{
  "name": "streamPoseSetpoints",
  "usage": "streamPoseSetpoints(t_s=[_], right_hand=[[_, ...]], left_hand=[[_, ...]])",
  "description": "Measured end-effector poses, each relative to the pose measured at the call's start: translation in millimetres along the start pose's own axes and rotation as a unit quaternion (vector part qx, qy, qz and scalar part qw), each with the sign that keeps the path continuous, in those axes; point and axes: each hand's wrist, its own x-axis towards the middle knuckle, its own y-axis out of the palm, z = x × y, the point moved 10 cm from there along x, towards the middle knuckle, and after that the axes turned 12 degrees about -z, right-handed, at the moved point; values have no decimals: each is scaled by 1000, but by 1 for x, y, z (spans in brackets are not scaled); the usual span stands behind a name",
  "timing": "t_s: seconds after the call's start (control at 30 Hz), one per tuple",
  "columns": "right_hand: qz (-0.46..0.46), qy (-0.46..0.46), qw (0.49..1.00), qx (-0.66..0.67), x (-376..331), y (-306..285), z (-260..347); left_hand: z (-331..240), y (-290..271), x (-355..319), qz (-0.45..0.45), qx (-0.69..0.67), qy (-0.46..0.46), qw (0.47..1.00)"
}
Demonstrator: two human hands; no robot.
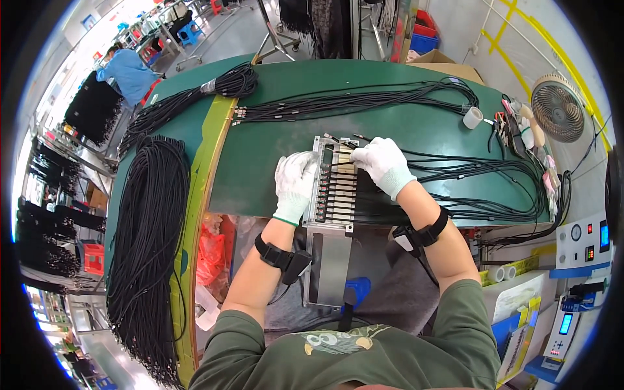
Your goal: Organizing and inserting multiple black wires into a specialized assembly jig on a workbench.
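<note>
Both forearms come up from the six o'clock edge, bare below green sleeves, each with a black strap and small device near the wrist. Both hands wear white gloves.

The left hand (295,184) lies palm down on the left edge of a metal jig (333,195), fingers curled loosely over the edge, knuckles up, pressing it flat rather than pinching anything. The right hand (385,164) reaches in from four o'clock, bent at the wrist, its fingertips drawn together over the top of the jig at a thin black cable (448,170); whether they actually pinch it I cannot tell, as the glove hides the tips.

The jig sits at the near edge of the green counter (260,156), right in the middle, between the two hands. It is a pale grey metal plate with a row of parallel slots, and black cables with small metal ends lie side by side in them. A longer plain metal panel hangs from it toward six o'clock, over the person's lap.

From the jig the cables run off toward three o'clock and loop back along the far side of the counter. A white tape roll (472,117) stands at two o'clock. A thick bundle of black cable (151,247) drapes over the counter's end at nine o'clock. A fan (557,106) stands beyond at two o'clock, and a person in blue (130,73) works at eleven o'clock.
</note>
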Motion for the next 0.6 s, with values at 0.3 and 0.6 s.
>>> streamPoseSetpoints(t_s=[0.3,0.6], right_hand=[[-23,4,1000,-7,5,2,2],[-4,35,999,-19,-2,-8,3]], left_hand=[[3,2,1,41,0,-35,999],[-48,21,-4,140,126,108,976]])
